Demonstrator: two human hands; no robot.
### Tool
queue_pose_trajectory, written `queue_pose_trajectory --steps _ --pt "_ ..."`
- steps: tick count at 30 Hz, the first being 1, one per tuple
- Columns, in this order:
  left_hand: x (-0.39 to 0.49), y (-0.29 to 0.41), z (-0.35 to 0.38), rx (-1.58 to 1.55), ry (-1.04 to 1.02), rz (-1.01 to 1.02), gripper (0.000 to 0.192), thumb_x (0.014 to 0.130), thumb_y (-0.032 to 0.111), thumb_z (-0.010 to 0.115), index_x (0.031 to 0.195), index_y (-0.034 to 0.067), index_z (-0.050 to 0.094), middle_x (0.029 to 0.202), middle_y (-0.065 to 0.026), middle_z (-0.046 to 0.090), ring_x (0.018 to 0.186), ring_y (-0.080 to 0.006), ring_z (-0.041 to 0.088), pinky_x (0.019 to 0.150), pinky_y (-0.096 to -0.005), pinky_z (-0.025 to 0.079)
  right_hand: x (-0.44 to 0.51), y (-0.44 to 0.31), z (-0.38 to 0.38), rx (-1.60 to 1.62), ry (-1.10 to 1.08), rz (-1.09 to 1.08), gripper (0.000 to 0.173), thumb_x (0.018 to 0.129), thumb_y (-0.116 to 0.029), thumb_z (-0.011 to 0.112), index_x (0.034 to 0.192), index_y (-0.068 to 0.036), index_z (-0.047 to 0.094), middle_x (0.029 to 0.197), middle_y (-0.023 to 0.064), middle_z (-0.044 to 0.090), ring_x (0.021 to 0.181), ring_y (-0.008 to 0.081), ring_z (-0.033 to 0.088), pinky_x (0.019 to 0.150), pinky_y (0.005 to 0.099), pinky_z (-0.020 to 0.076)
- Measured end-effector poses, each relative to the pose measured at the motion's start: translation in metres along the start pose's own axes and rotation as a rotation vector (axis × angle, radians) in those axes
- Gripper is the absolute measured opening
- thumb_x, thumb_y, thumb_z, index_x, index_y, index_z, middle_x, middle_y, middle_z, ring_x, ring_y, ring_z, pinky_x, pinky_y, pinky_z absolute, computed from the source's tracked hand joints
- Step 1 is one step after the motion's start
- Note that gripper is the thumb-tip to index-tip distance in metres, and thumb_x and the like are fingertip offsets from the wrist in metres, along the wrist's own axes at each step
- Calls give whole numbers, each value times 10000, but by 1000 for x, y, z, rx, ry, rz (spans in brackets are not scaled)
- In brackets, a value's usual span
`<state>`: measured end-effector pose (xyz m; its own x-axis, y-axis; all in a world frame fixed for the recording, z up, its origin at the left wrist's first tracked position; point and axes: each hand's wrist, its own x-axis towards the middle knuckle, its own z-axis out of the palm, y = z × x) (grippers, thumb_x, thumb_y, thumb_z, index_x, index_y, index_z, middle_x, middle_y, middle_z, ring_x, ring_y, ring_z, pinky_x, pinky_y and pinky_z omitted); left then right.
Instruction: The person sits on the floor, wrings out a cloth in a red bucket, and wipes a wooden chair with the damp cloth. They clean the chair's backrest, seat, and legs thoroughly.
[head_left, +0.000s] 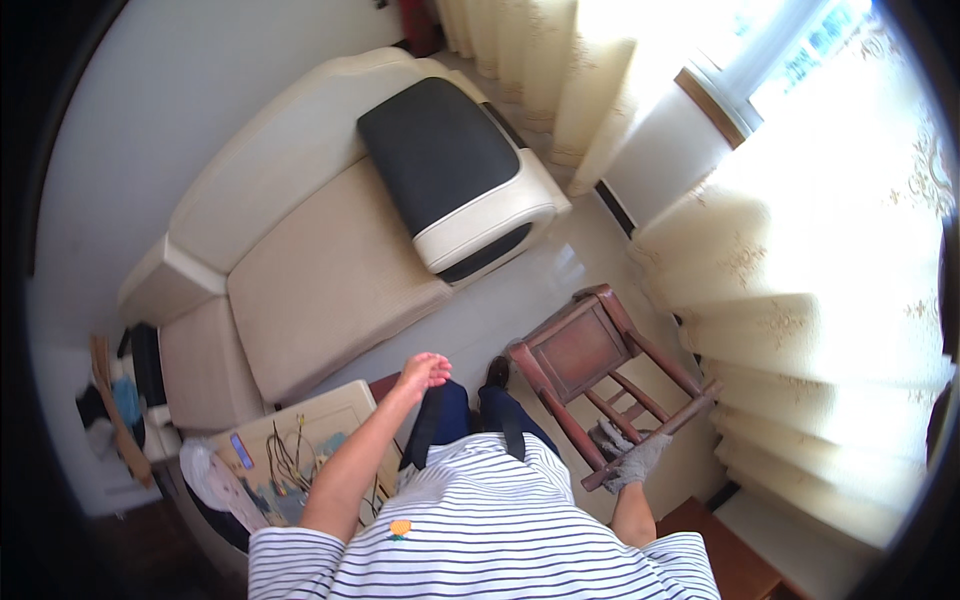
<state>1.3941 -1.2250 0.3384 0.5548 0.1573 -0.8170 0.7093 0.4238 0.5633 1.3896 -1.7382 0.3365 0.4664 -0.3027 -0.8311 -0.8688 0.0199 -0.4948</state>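
My right hand (636, 459) is covered by a grey fuzzy glove or cloth; I cannot tell which. It is closed around the top rail of a reddish-brown wooden chair (577, 349). Grey fingers or folds show between the slats of the chair back, below the rail. The chair's panelled seat lies farther from me than its back. My left hand (425, 373) is bare and hangs in the air over my left thigh. Its fingers are loosely bent, and nothing shows in them.
A cream sofa (330, 277) with a black-topped armrest (442, 150) stands ahead on the left. Long patterned curtains (780, 322) hang along the right. At lower left, a table (352, 397) bears cables (289, 457) and a phone-like object (241, 451). A brown wooden surface (712, 555) is at lower right.
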Motion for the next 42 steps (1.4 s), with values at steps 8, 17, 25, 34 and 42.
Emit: queue_pose_trajectory --steps 8,17,25,34,42 --pt "78 162 47 665 -217 -18 261 1016 269 539 1044 28 636 975 -92 711 782 -142 679 703 -279 569 -14 -33 15 278 240 -46 557 949 -553 353 1091 -99 642 809 101 671 595 226 611 507 351 520" --pt "244 228 39 1387 -457 -25 226 979 203 587 1004 -11 654 904 -93 713 740 -154 683 672 -297 573 -30 -71 54 457 544 -130 630 975 -636 320 1128 -110 632 822 101 675 563 219 604 455 351 522" --pt "369 214 5 1676 -431 94 306 998 248 522 928 -7 675 812 -87 710 689 -143 674 629 -284 561 -19 -66 83 492 628 -190 624 981 -677 309 1052 -145 627 799 70 654 574 201 546 498 335 490" --pt "391 224 16 1744 -597 88 433 1035 290 509 723 20 642 634 -94 680 472 -156 636 428 -259 485 -8 -21 105 492 726 -354 607 979 -673 314 1027 -150 619 799 63 649 592 199 546 518 336 489" --pt "408 231 27 1834 -733 98 433 1013 265 536 677 11 640 597 -130 680 384 -184 608 336 -280 438 -18 11 160 479 822 -373 592 977 -669 319 1006 -155 611 800 57 645 607 197 546 536 337 489"
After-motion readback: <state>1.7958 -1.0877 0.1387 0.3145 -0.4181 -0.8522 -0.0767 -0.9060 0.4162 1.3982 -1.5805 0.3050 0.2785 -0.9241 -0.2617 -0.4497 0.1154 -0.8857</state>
